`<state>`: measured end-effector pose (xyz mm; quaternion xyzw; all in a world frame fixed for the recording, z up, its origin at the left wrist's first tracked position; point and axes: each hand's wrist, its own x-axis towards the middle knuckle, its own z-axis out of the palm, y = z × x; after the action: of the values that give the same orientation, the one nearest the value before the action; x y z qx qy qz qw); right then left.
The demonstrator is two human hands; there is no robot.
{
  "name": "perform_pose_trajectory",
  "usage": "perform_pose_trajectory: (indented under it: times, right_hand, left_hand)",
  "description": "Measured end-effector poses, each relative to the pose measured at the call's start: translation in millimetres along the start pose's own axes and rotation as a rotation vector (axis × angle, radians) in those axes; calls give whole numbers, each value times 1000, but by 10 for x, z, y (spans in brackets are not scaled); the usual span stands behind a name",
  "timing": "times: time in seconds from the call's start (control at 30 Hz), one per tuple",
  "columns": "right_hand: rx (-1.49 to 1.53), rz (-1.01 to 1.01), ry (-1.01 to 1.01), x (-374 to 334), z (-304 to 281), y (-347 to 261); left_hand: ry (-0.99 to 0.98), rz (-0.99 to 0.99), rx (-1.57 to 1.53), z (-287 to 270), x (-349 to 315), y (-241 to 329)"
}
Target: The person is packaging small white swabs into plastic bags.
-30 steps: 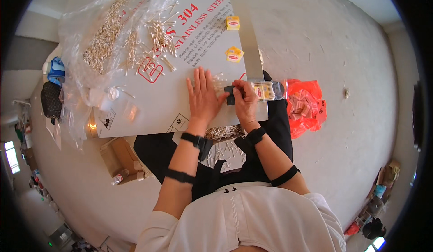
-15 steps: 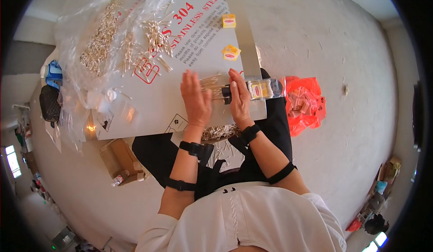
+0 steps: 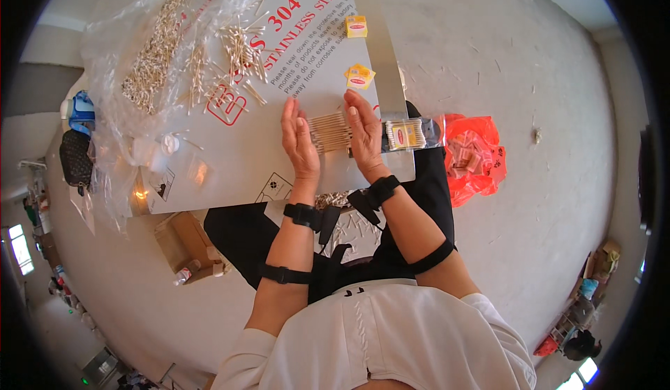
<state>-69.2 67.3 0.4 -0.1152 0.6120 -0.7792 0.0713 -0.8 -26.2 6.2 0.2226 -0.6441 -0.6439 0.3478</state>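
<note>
Grey, printed surface occupies the upper left of the frame; pale floor extends at right. I locate the row of cotton swabs at centre, between the left hand and the right hand. Grip state, both sides: flat, palms facing, fingers straight, nothing pinched. I cannot confirm firm contact with the swab tips. Right of centre, a yellow-labelled swab pack lies at the surface edge. Risks, in my judgement: uneven palm pressure could skew the row; lifting without enough pressure could scatter it; an outward knock could drop the pack.
</note>
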Motion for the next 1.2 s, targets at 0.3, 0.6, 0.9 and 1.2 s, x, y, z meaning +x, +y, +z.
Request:
perform_pose_trajectory:
  times: [0.3, 0.6, 0.9, 1.2]
  right_hand:
    - [-760, -228, -383, 144, -270, -312]
    - [-1063, -511, -649, 308, -134, -245]
    - [-1134, -525, -836, 423, -82, -221]
    - [-942, -413, -777, 465, -175, -391]
  left_hand:
    - [-278, 354, 1000, -340, -383, 170]
    - [-155, 251, 1046, -389, -522, 121]
    - [-102, 262, 1018, -385, -529, 113]
    - [-28, 263, 875, -393, -531, 77]
